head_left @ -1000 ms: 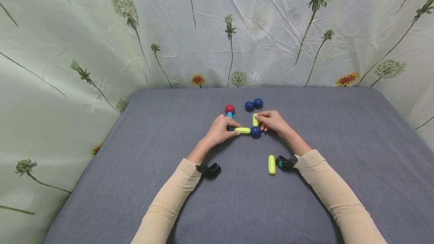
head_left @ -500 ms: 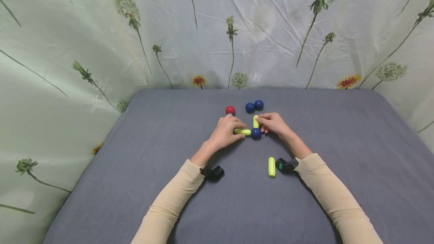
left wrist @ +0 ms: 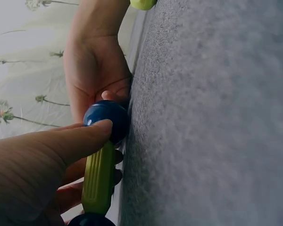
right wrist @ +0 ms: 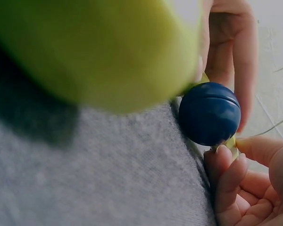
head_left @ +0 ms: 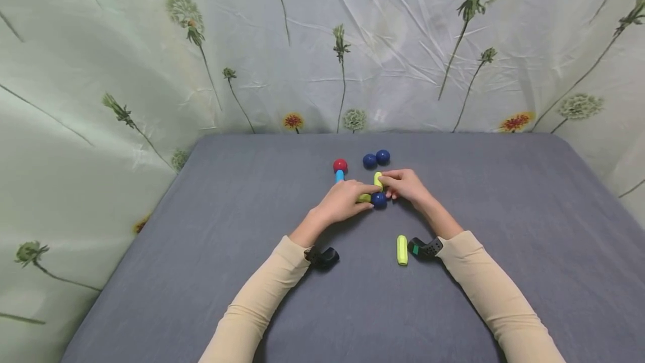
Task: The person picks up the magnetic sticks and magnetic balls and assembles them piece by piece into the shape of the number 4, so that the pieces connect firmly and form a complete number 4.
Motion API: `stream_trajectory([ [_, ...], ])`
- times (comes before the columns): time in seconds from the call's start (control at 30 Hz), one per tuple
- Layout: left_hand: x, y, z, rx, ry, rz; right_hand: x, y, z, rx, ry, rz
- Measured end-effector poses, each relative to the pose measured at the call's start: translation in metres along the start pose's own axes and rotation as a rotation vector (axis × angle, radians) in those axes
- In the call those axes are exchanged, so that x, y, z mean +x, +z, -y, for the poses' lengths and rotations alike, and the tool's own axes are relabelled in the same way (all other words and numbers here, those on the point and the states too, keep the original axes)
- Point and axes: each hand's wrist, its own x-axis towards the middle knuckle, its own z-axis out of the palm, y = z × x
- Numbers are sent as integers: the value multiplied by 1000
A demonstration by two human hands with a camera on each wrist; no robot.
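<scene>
My left hand (head_left: pixel 344 200) grips a dark blue ball (head_left: pixel 379 200); in the left wrist view its thumb presses on the ball (left wrist: pixel 104 115). A yellow-green rod (left wrist: pixel 98 181) joins this ball to another blue ball (left wrist: pixel 90 220) under my left hand. My right hand (head_left: pixel 405 186) pinches a second yellow-green rod (head_left: pixel 378 179) that stands out from the far side of the gripped ball. Beyond my left hand, a light blue rod (head_left: pixel 340 176) meets a red ball (head_left: pixel 340 166). My left hand hides its near end.
Two dark blue balls (head_left: pixel 375 158) lie side by side at the back. A loose yellow-green rod (head_left: pixel 402 250) lies near my right wrist, large and blurred in the right wrist view. A flower-patterned curtain (head_left: pixel 302 43) hangs behind the grey table (head_left: pixel 201 212).
My left hand has slid right along the yellow-green rod, and its fingers have come onto the blue ball. My right hand keeps pinching its rod in about the same place.
</scene>
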Motion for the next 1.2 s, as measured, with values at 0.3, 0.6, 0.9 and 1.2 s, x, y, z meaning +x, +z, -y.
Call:
stream_trajectory([
  [0.3,4,0,-3,46,2,14,-5,-2,10,0,9,29],
  [0.6,6,2,-2,36,-10,-19,2,-3,1,19,21,42],
  [0.9,5,3,-5,46,-23,-21,8,-17,-5,140,62,18],
  [1.2,3,2,-5,40,-14,-26,22,-30,-1,-54,40,-110],
])
